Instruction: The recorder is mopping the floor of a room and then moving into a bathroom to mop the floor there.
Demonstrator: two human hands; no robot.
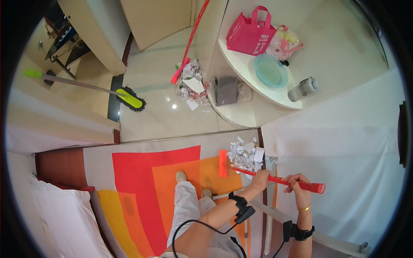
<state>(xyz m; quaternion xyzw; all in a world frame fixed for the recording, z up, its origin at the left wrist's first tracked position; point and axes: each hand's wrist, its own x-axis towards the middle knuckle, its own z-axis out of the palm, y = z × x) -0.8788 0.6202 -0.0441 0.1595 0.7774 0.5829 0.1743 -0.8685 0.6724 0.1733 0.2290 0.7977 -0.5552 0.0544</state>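
Note:
Both hands grip the red handle of a broom with an orange-red head (223,163). My left hand (260,179) holds the shaft partway down. Nearer the handle's top end, my right hand (297,183) is closed around it, with a gold-coloured bracelet at the wrist. The broom's head stands on the floor at the left edge of a heap of white paper scraps (244,154), beside the wall. Beyond the floor seam lies a second, mixed pile of scraps (193,85), with another red-handled broom (180,71) resting at its left side.
A green-and-grey dust mop (130,98) lies across a doorway at the left. Curved white shelves (238,67) hold a pink bag (250,35), a blue basin (271,71) and a bottle (303,89). A colourful mat (138,174) lies underfoot; a bed (64,216) stands at the lower left.

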